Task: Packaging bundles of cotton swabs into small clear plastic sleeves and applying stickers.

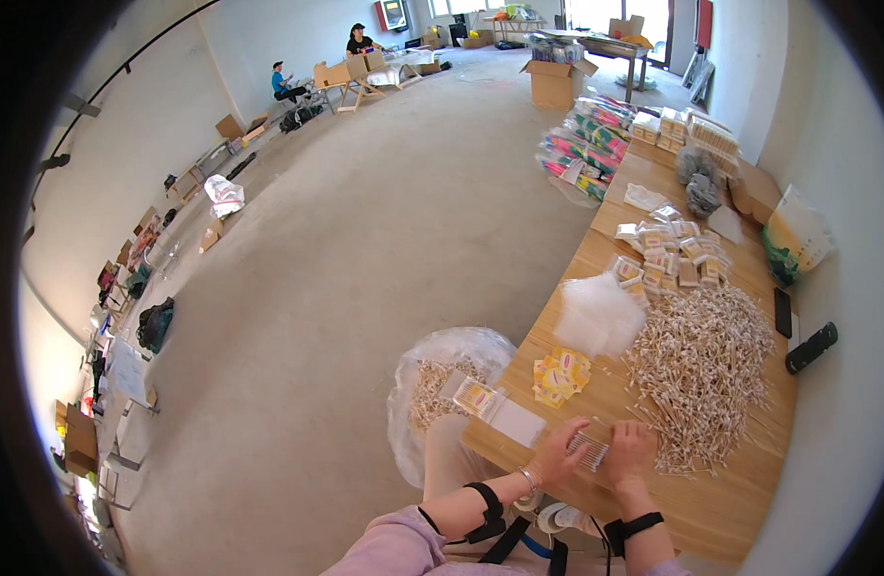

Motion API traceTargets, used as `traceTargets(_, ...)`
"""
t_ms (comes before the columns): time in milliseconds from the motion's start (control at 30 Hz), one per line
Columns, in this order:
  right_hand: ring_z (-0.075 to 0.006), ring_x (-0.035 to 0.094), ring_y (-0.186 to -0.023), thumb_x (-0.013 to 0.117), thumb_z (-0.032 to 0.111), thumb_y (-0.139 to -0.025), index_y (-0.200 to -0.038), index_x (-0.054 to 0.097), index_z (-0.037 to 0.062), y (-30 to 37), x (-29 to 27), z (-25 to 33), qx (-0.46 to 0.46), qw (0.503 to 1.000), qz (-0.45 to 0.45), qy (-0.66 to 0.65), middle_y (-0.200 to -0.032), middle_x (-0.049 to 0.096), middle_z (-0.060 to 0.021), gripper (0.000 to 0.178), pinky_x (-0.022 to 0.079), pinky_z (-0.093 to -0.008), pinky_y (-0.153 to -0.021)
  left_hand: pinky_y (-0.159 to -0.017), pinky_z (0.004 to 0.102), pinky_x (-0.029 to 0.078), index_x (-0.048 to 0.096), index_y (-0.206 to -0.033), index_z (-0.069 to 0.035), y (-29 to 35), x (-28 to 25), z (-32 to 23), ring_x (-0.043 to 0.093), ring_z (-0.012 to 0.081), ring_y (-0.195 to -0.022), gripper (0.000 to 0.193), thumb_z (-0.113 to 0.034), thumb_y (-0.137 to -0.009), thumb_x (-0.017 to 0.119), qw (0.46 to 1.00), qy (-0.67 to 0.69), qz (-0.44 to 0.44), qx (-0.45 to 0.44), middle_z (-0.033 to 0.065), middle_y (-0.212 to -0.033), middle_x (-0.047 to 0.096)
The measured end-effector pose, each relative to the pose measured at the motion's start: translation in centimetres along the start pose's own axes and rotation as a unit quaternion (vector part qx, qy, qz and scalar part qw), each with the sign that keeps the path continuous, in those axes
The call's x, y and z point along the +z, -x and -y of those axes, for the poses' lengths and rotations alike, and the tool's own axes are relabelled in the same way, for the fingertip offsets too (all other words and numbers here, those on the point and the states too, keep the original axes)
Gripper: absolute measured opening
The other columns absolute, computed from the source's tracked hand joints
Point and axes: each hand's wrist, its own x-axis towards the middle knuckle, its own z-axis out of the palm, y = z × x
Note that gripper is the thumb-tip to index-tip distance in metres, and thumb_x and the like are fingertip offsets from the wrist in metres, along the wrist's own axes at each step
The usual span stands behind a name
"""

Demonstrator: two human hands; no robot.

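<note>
A small row of white-tipped cotton swabs lies side by side between my hands at the table's near edge. My left hand is closed on the left side of the row, thumb and fingers against it. My right hand presses in from the other side with curled fingers, its fingertips partly hidden. Just beyond my left hand is a stack of yellow printed cards. To its left lie a clear bag with a yellow label and a white flat pad. A large heap of loose swabs spreads beside my right hand.
Clear plastic bags and packed swab packets lie farther along the wooden table. A plastic-lined sack of swabs stands left of the table. A black cylinder lies by the wall. Two people sit far off.
</note>
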Motion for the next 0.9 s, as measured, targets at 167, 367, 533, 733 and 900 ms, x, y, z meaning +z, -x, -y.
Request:
traceTargets(167,-0.0296,0.05,-0.094,0.06,0.008,-0.075,-0.085,0.062,0.0092,1.0,0.6,0.9,0.032,0.996,0.015,-0.081,-0.089,0.056,-0.0096,0.011,0.04,-0.0405,-0.082,-0.095,0.032,0.042,0.049,-0.126,-0.002,-0.1,-0.1,-0.4,0.054,0.0245,-0.113,0.042,-0.013,-0.087,0.06,0.996,0.062,-0.055,-0.038,0.015,-0.123,0.054)
traceTargets(367,-0.0296,0.049,-0.095,0.062,0.008,-0.076,-0.084,0.064,0.01,1.5,0.0,1.2,0.079,0.991,0.02,-0.107,-0.091,0.056,-0.009,0.008,0.039,-0.0408,-0.084,-0.095,0.0313,0.042,0.05,-0.125,-0.003,-0.2,0.1,-0.4,0.055,0.0236,-0.111,0.039,-0.015,-0.089,0.058,0.993,0.048,-0.06,-0.088,0.0136,-0.121,0.056)
traceTargets(533,-0.0293,0.048,-0.095,0.061,0.01,-0.078,-0.084,0.064,0.0102,1.5,-0.3,1.6,0.08,0.988,-0.003,-0.131,-0.092,0.054,-0.0093,0.006,0.038,-0.0406,-0.084,-0.095,0.0308,0.042,0.051,-0.125,-0.003,0.0,0.3,0.2,0.055,0.0214,-0.11,0.037,-0.015,-0.09,0.055,0.992,0.058,-0.072,-0.087,0.0122,-0.12,0.058)
traceTargets(733,-0.0306,0.047,-0.099,0.059,0.008,-0.079,-0.088,0.063,0.0076,2.5,-0.3,2.0,0.091,0.983,-0.028,-0.158,-0.1,0.053,-0.0124,0.01,0.037,-0.0402,-0.088,-0.095,0.0296,0.042,0.05,-0.126,-0.002,0.4,0.6,0.4,0.055,0.0173,-0.11,0.036,-0.016,-0.093,0.05,0.983,0.118,-0.081,-0.118,0.0109,-0.12,0.058)
traceTargets(900,-0.0314,0.048,-0.108,0.049,0.011,-0.089,-0.104,0.055,0.0002,3.9,1.9,1.4,0.22,0.895,-0.171,-0.349,-0.114,0.053,-0.0161,0.019,0.037,-0.0399,-0.095,-0.097,0.0287,0.04,0.05,-0.126,-0.001,-0.4,1.3,1.5,0.053,0.0173,-0.112,0.036,-0.023,-0.098,0.044,0.969,0.162,-0.072,-0.174,0.0109,-0.121,0.057)
